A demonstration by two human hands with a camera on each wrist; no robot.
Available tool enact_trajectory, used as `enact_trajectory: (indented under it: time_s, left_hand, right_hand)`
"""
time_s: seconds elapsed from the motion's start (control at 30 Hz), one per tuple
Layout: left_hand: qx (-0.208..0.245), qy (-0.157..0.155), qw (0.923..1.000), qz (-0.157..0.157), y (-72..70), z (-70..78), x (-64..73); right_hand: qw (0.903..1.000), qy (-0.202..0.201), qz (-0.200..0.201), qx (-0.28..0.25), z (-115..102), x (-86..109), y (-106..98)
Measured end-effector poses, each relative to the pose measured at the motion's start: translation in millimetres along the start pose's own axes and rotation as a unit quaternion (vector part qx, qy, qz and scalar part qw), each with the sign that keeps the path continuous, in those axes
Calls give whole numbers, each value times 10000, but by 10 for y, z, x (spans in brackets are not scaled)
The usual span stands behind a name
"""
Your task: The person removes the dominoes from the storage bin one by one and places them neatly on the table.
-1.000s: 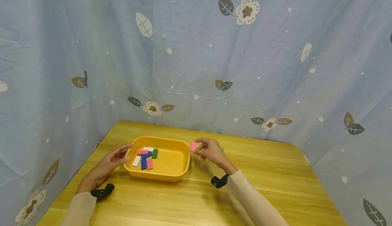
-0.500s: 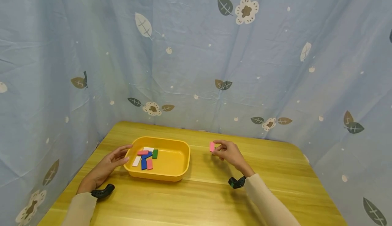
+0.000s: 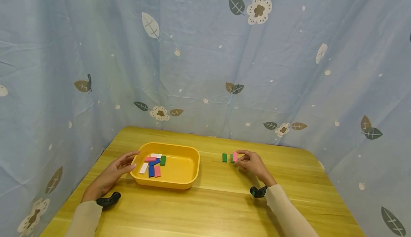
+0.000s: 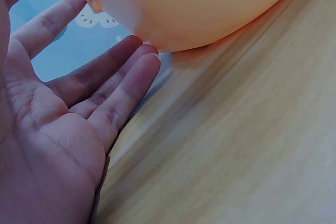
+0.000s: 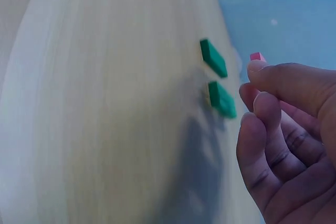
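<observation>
Between thumb and fingertips, my right hand (image 3: 253, 162) pinches a pink domino tile (image 3: 235, 156) just above the table, at the right of the tray. Only an end of the pink tile shows in the right wrist view, past the thumb. Two green domino tiles stand close by: one (image 3: 224, 157) to the left, the other (image 3: 232, 158) partly behind the pink one in the head view. My left hand (image 3: 113, 172) rests its extended fingers against the left wall of a yellow plastic tray (image 3: 196, 165). In the left wrist view, fingertips touch the tray's outer wall (image 4: 194, 14).
Inside the tray, several domino tiles lie at the left: white (image 3: 143, 168), blue (image 3: 151, 171), pink (image 3: 157, 171) and green (image 3: 163, 160). A wooden table (image 3: 205, 212) carries everything. Blue patterned curtains (image 3: 205, 69) hang behind it and at both sides.
My right hand has carried the pink tile rightward from beside the tray to the green tiles, which were hidden or mostly hidden before. The left hand and tray stay put.
</observation>
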State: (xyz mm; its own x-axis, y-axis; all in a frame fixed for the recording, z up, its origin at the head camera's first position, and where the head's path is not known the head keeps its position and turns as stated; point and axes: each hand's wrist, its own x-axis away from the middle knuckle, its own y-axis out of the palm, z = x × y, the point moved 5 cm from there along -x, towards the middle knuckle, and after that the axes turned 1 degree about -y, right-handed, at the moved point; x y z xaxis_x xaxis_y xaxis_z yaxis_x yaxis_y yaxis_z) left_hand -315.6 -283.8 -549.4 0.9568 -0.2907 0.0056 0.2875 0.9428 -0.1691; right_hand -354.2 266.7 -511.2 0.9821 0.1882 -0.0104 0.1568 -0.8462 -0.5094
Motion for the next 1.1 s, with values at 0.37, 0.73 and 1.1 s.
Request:
enact_trajectory:
  time_s: [0.37, 0.73, 1.1]
  left_hand:
    - [-95, -29, 9999, 82, -8, 16, 7]
    - [-49, 51, 10000, 23, 3, 26, -3]
    - [-105, 39, 9999, 65, -11, 3, -2]
  right_hand:
    - [9996, 205, 166, 87, 192, -31, -177]
    - [9972, 461, 225, 553, 327, -67, -229]
    - [9970, 448, 24, 636, 337, -100, -204]
